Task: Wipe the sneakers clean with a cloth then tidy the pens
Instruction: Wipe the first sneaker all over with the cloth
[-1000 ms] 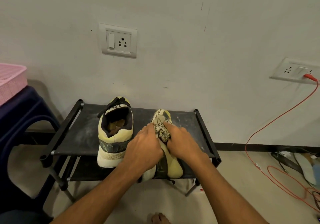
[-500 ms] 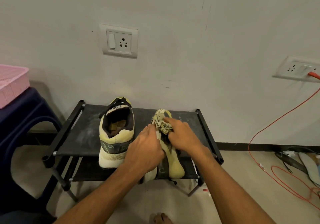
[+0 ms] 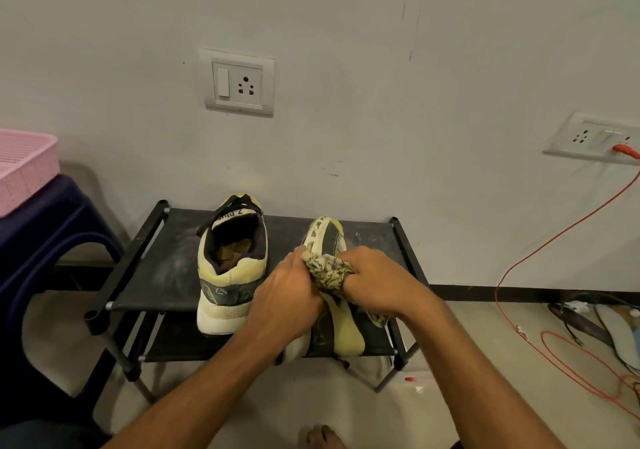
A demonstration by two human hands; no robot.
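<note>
Now my right hand [image 3: 377,282] bunches the limp cloth [image 3: 329,270] against the tipped sneaker [image 3: 329,237] on the rack [image 3: 166,268], clamped just left of that grip by my left hand [image 3: 287,296]. Probably light and stiff-soled; I'd hold it mid-body.

Black metal two-tier shoe rack [image 3: 152,275]: on top shelf, upright yellow-and-black sneaker [image 3: 230,275] at 9 o'clock of tipped matching sneaker [image 3: 343,327], patterned crumpled cloth [image 3: 329,272] upon it. Pink plastic basket [image 3: 24,168] on dark blue stool [image 3: 52,226], 9 o'clock of rack.
</note>
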